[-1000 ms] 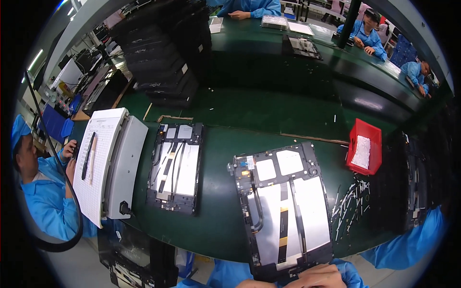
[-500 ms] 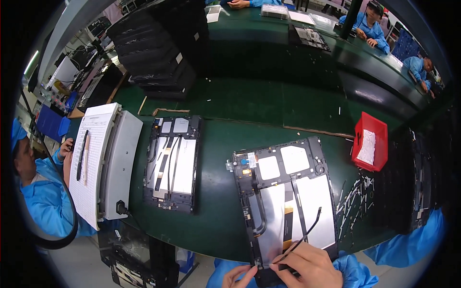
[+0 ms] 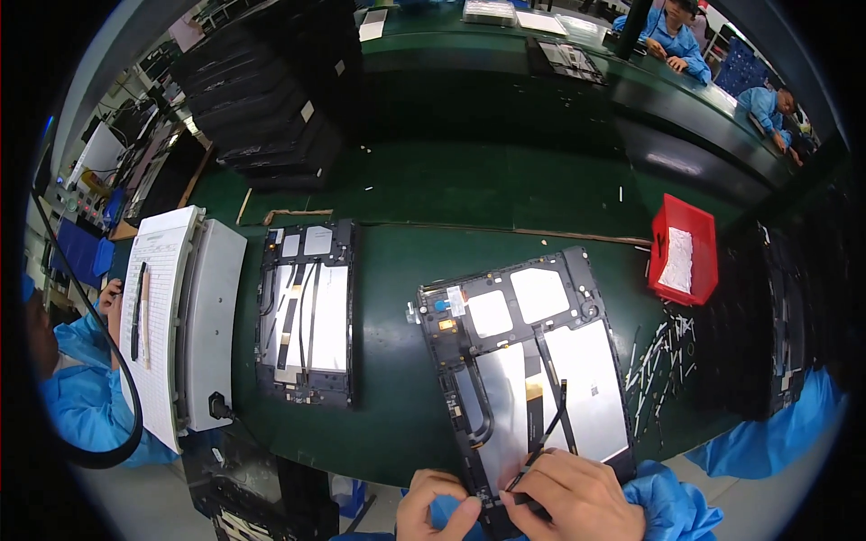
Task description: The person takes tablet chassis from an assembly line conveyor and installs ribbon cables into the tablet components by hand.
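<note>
In front of me an opened tablet (image 3: 591, 361) lies tilted, its silver battery area and black frame showing. My right hand (image 3: 573, 496) rests over its lower end, with thumb and fingers pinched on a thin black cable (image 3: 561, 410). The cable's free end sticks up over the silver area. At the tablet's lower left edge is my left hand (image 3: 437, 505), its fingers curled and thumb and forefinger tips close together. Whatever is between those tips is too small to make out. A second opened tablet (image 3: 329, 320) lies farther left, apart from both hands.
A grey box (image 3: 212, 316) with a paper sheet and two pens stands left. Black trays (image 3: 262, 108) are stacked behind. At right are a red bin (image 3: 704, 252), scattered white strips (image 3: 663, 370) and dark stacked items (image 3: 785, 325). Co-workers in blue sit nearby.
My left hand has come up farther into view at the tablet's edge. The cable's free end has swung left and stands steeper. The whole view has shifted slightly.
</note>
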`<move>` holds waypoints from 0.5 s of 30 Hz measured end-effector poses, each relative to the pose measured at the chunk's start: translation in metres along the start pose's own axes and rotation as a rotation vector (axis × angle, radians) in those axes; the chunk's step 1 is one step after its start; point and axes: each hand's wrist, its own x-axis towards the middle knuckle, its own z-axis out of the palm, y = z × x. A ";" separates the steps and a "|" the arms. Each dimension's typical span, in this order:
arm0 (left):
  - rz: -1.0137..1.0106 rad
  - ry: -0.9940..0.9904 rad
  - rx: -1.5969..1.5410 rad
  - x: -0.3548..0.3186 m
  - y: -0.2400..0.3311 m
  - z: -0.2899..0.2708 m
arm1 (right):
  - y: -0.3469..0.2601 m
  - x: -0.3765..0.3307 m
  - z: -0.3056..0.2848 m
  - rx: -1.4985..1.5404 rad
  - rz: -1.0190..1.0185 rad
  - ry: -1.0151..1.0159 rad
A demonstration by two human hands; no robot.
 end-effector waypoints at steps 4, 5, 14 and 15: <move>0.105 0.032 0.107 0.006 -0.003 0.002 | -0.001 0.000 0.000 -0.004 -0.022 0.005; 0.104 0.030 0.108 0.006 -0.002 0.002 | -0.001 -0.001 -0.002 -0.001 -0.017 -0.028; 0.128 0.012 0.042 0.001 -0.014 -0.001 | 0.000 0.003 -0.005 0.056 -0.018 -0.126; 0.148 0.000 0.065 0.002 -0.012 0.000 | 0.000 0.002 -0.005 0.054 -0.011 -0.129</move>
